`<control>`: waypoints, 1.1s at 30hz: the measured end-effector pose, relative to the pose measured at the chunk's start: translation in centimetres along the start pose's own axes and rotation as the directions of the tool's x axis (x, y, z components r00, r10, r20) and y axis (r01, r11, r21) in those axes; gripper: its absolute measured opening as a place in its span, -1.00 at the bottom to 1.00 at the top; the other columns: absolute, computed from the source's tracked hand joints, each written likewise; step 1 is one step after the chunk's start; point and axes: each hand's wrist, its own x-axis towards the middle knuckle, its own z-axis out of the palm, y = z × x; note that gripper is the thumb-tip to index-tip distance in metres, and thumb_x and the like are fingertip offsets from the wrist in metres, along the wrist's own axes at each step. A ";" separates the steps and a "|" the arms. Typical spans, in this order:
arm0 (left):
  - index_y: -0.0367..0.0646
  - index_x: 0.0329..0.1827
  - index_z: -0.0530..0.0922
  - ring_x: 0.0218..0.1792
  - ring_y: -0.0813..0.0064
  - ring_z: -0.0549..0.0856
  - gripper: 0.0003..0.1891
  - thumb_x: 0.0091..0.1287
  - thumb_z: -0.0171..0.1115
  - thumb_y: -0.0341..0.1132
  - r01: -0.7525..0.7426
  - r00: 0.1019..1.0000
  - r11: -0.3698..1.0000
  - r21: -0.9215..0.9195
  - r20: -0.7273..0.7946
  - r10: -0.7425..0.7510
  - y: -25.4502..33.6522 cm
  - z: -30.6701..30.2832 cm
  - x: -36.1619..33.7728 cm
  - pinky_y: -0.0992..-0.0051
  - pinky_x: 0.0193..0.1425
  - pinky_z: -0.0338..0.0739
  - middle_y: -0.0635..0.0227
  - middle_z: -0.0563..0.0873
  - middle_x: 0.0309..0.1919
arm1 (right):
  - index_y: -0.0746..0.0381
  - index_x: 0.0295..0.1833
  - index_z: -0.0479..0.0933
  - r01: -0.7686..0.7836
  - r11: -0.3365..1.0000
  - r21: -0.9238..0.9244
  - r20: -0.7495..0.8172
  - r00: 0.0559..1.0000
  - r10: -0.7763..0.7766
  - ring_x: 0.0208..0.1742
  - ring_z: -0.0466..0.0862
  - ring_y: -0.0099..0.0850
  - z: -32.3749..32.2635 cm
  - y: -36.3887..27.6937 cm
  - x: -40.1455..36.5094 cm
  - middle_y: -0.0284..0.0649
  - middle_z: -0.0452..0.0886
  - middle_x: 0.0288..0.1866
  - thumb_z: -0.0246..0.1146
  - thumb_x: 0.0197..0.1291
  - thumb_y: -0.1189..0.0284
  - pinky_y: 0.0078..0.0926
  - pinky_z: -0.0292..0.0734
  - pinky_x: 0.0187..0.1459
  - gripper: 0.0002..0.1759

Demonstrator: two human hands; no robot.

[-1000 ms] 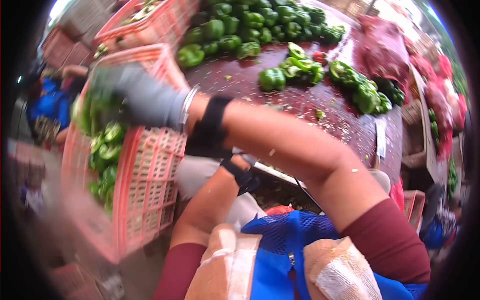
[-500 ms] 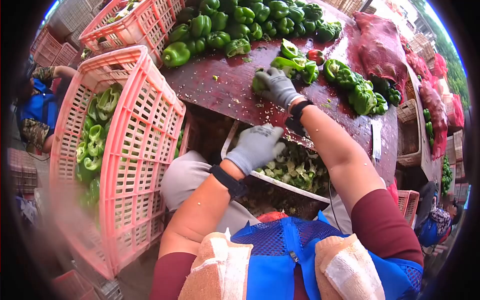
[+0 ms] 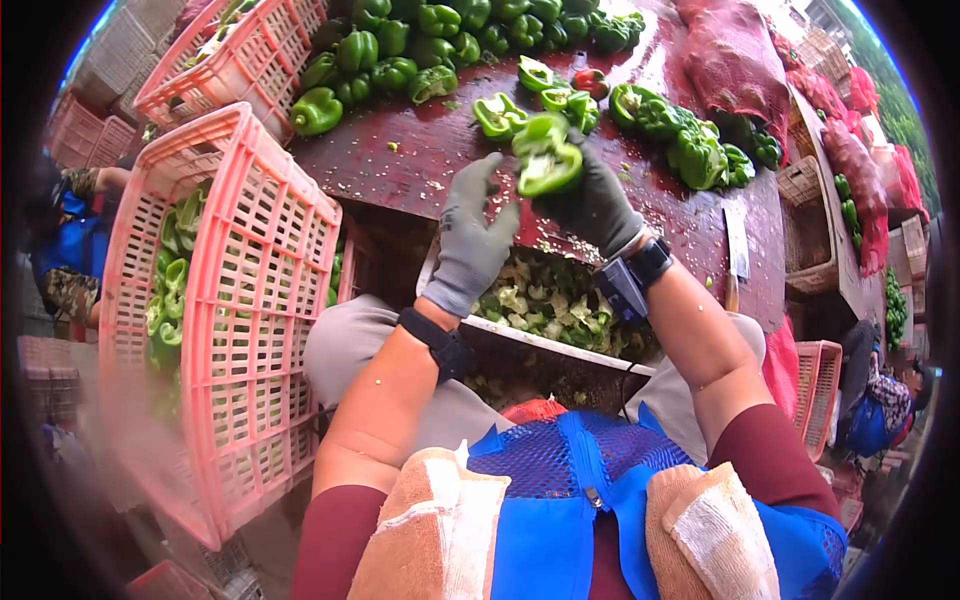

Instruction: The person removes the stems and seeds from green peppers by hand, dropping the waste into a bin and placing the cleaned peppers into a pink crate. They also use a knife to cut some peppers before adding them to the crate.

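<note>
My gloved right hand (image 3: 603, 205) holds a cut green bell pepper half (image 3: 548, 160) above the table edge, its pale inside showing and slightly blurred. Just left of it, my gloved left hand (image 3: 474, 232) is open, thumb and fingers apart, with nothing in it. More cut pepper pieces (image 3: 497, 117) lie on the dark red tabletop (image 3: 385, 178) beyond my hands, beside a small red pepper (image 3: 591, 83). Below my hands, a white-rimmed bin (image 3: 545, 338) holds pale green pepper scraps (image 3: 530, 300).
Whole green peppers (image 3: 435, 50) are heaped at the back. Pepper halves (image 3: 695, 150) lie to the right, near a red mesh sack (image 3: 735, 70). A knife (image 3: 737, 245) rests at the right edge. A pink crate (image 3: 265, 300) with cut peppers stands left. Other people are at both sides.
My right hand has come back from the table pieces, lifting the pepper half. My left hand has risen from over the scrap bin, its fingers now spread. The view has shifted slightly.
</note>
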 end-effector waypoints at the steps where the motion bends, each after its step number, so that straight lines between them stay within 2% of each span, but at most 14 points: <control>1: -0.28 0.36 0.44 0.05 0.55 0.59 -0.50 0.33 0.22 -0.53 0.140 0.983 0.970 -0.201 -0.089 -0.160 -0.4 0.5 0.0 0.51 0.11 0.55 0.28 0.60 0.14 | 0.19 0.21 0.49 0.141 0.990 -0.014 0.017 0.990 -0.141 0.03 0.68 -0.33 2.5 -0.1 0.4 -0.23 0.66 0.02 0.18 0.44 0.10 -0.30 0.64 0.08 -0.56; 5: -0.36 0.25 0.50 -0.11 0.65 0.58 -0.64 0.40 0.15 -0.49 0.359 0.928 0.738 -0.572 0.130 -0.350 0.6 0.1 0.3 0.55 0.02 0.54 0.39 0.64 0.02 | 0.21 0.36 0.36 0.555 0.574 -0.602 0.336 0.828 -0.449 0.09 0.66 -0.32 14.0 1.6 2.4 -0.12 0.61 0.15 0.18 0.44 0.10 -0.30 0.62 0.17 -0.45; 7: -0.31 0.19 0.53 -0.17 0.65 0.61 -0.69 0.41 0.13 -0.49 0.350 0.933 0.756 -0.553 0.132 -0.336 -2.5 -0.4 -0.8 0.55 -0.09 0.56 0.38 0.66 -0.04 | 0.30 0.46 0.24 0.566 0.737 -0.369 0.465 0.799 -0.381 0.18 0.60 -0.25 19.6 5.9 2.6 -0.02 0.53 0.25 0.27 0.39 0.24 -0.29 0.60 0.19 -0.34; 8: -0.30 0.19 0.54 -0.19 0.65 0.62 -0.70 0.41 0.13 -0.49 0.432 0.871 0.550 -0.715 0.172 -0.461 -5.3 0.0 -1.1 0.56 -0.11 0.56 0.39 0.66 -0.06 | 0.35 0.51 0.18 0.539 0.805 -0.246 0.528 0.771 -0.355 0.22 0.57 -0.22 20.7 6.8 2.9 0.04 0.50 0.31 0.31 0.36 0.31 -0.28 0.59 0.20 -0.27; 9: -0.29 0.18 0.55 -0.21 0.65 0.62 -0.71 0.42 0.14 -0.49 0.467 0.790 0.302 -0.831 0.240 -0.564 -7.7 0.4 -1.4 0.56 -0.13 0.56 0.39 0.67 -0.07 | 0.31 0.60 0.05 0.724 0.528 -0.444 0.616 0.674 -0.408 0.33 0.50 -0.18 19.5 6.9 4.3 0.07 0.42 0.41 0.34 0.33 0.25 -0.28 0.58 0.18 -0.12; 10: -0.28 0.17 0.55 -0.23 0.64 0.64 -0.72 0.43 0.14 -0.48 0.474 0.787 0.337 -0.813 0.219 -0.577 -6.6 -0.2 -1.0 0.56 -0.14 0.56 0.39 0.68 -0.08 | 0.28 0.55 0.16 0.785 0.311 -0.535 0.625 0.616 -0.479 0.36 0.48 -0.14 17.0 7.1 7.3 0.06 0.46 0.36 0.39 0.27 0.24 -0.26 0.52 0.24 -0.15; 12: -0.26 0.19 0.54 -0.19 0.58 0.68 -0.71 0.45 0.15 -0.43 0.480 0.792 0.502 -0.719 0.108 -0.602 -2.4 -1.4 0.3 0.52 -0.09 0.61 0.35 0.70 -0.09 | 0.25 0.35 0.40 0.609 -0.416 -0.675 0.720 0.422 -0.551 0.28 0.51 0.01 10.7 4.5 11.2 0.07 0.52 0.22 0.43 0.09 0.34 -0.16 0.38 0.36 -0.31; 16: -0.23 0.21 0.53 -0.14 0.55 0.71 -0.72 0.49 0.12 -0.39 0.488 0.797 0.576 -0.656 0.065 -0.600 1.0 -2.7 1.4 0.52 -0.06 0.64 0.35 0.71 -0.06 | 0.21 0.20 0.53 -0.313 -0.559 -0.768 0.097 0.806 -0.584 0.26 0.54 -0.05 -1.1 0.9 13.6 -0.08 0.57 0.18 0.48 -0.01 -0.02 -0.11 0.51 0.21 -0.26; 20: -0.21 0.23 0.51 -0.07 0.56 0.70 -0.70 0.49 0.13 -0.40 0.484 0.813 0.590 -0.647 0.082 -0.576 0.2 -2.8 1.8 0.54 -0.04 0.63 0.34 0.67 0.04 | 0.12 0.13 0.55 -0.237 -0.641 -0.730 0.197 0.825 -0.529 0.26 0.55 -0.06 -7.3 0.2 14.4 -0.09 0.54 0.22 0.43 0.11 0.16 -0.13 0.53 0.20 -0.50; 22: -0.20 0.25 0.51 -0.02 0.59 0.68 -0.69 0.48 0.13 -0.41 0.443 0.827 0.628 -0.640 0.022 -0.562 -0.4 -2.7 1.9 0.56 -0.04 0.61 0.33 0.65 0.11 | 0.18 0.11 0.57 0.087 -0.090 -0.992 0.118 0.890 -0.440 -0.08 0.72 -0.14 -7.7 -0.6 14.2 -0.14 0.67 0.02 0.42 0.19 0.32 -0.27 0.62 0.00 -0.60; 24: -0.26 0.40 0.40 0.11 0.50 0.63 -0.48 0.37 0.23 -0.45 0.376 0.866 0.775 -0.508 -0.106 -0.489 -0.6 -3.0 2.1 0.50 0.13 0.57 0.24 0.57 0.25 | 0.26 0.14 0.54 0.139 0.516 -0.845 0.046 0.981 -0.188 -0.09 0.73 -0.30 -5.6 -1.5 10.2 -0.19 0.68 -0.01 0.38 0.25 0.45 -0.35 0.68 -0.03 -0.63; 28: -0.28 0.53 0.27 0.25 0.32 0.54 -0.23 0.21 0.37 -0.45 0.298 0.949 0.916 -0.268 -0.018 -0.314 -0.2 -3.6 2.4 0.36 0.38 0.40 0.14 0.50 0.31 | 0.34 0.22 0.48 0.062 0.763 -0.644 0.200 0.976 0.090 -0.02 0.73 -0.35 -2.7 -2.8 2.9 -0.20 0.67 0.01 0.28 0.27 0.56 -0.23 0.71 0.07 -0.60; 30: -0.25 0.52 0.29 0.26 0.35 0.54 -0.23 0.21 0.38 -0.45 0.335 0.932 0.898 -0.286 0.238 -0.272 -0.1 -3.6 2.3 0.38 0.38 0.40 0.12 0.53 0.29 | 0.35 0.25 0.47 0.096 0.725 -0.682 0.199 0.978 0.058 0.01 0.72 -0.33 -2.2 -2.9 1.0 -0.16 0.65 0.08 0.23 0.30 0.54 -0.20 0.69 0.10 -0.59; 33: -0.21 0.33 0.48 0.17 0.34 0.59 -0.40 0.19 0.43 -0.38 0.147 0.969 0.986 -0.085 0.211 -0.126 0.7 -2.5 2.0 0.42 0.26 0.47 0.18 0.63 0.08 | 0.29 0.34 0.41 0.211 0.878 -0.429 0.101 0.977 -0.186 0.16 0.65 -0.30 -1.2 -0.8 -0.8 -0.14 0.59 0.20 0.19 0.37 0.45 -0.20 0.62 0.18 -0.55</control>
